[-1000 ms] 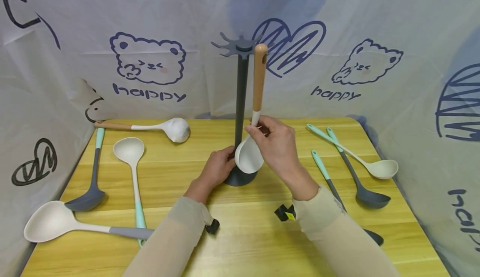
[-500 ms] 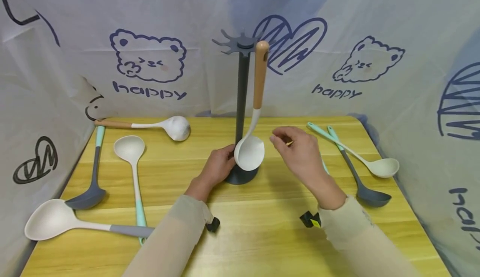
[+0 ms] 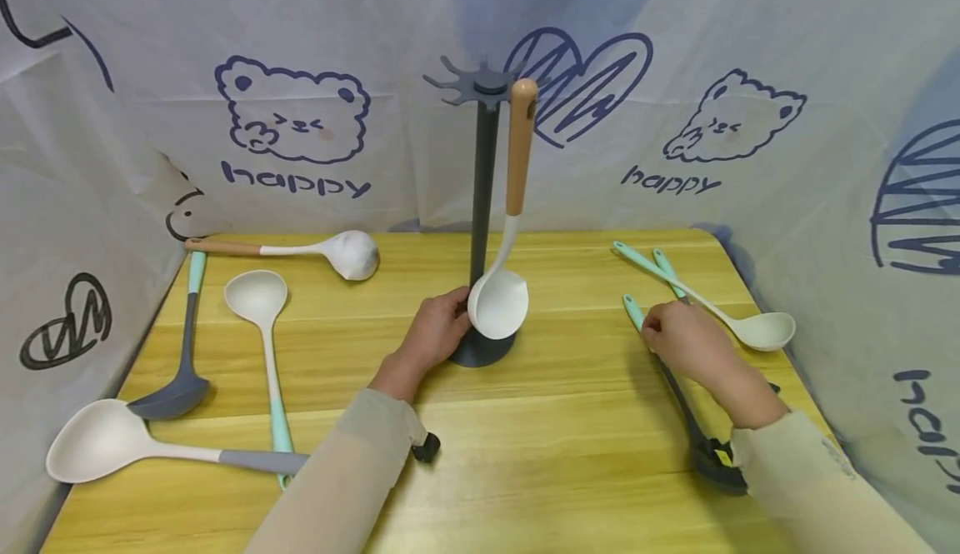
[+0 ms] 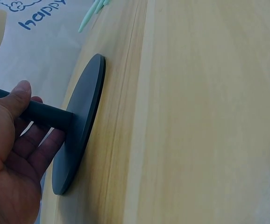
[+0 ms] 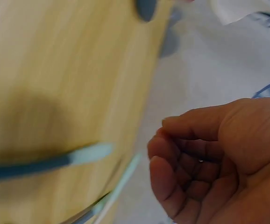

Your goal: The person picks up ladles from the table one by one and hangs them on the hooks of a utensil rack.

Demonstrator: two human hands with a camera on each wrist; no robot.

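Note:
A dark grey utensil stand (image 3: 482,179) with a pronged top and round base stands in the middle of the table. My left hand (image 3: 433,336) holds its pole low down, thumb and fingers around it in the left wrist view. From the stand's top hangs a white ladle (image 3: 501,306) with a wooden handle, bowl downward. My right hand (image 3: 693,347), loosely curled and holding nothing, is over the right side. Beneath it lies a dark ladle (image 3: 681,400) with a mint handle end, partly covered by the hand in the head view; in the right wrist view the fingers are apart from it.
To the right lie a white ladle (image 3: 765,331) with a mint handle and another mint handle (image 3: 666,267), crossing it. On the left are a wooden-handled ladle (image 3: 352,256), a dark ladle (image 3: 176,396), a white ladle (image 3: 257,296) and a large spoon (image 3: 101,441). Cloth walls (image 3: 420,154) surround the table.
My right hand has let go of the wooden-handled ladle, which stays hanging on the stand, and has moved right, over the dark ladle. My left hand keeps its place on the pole.

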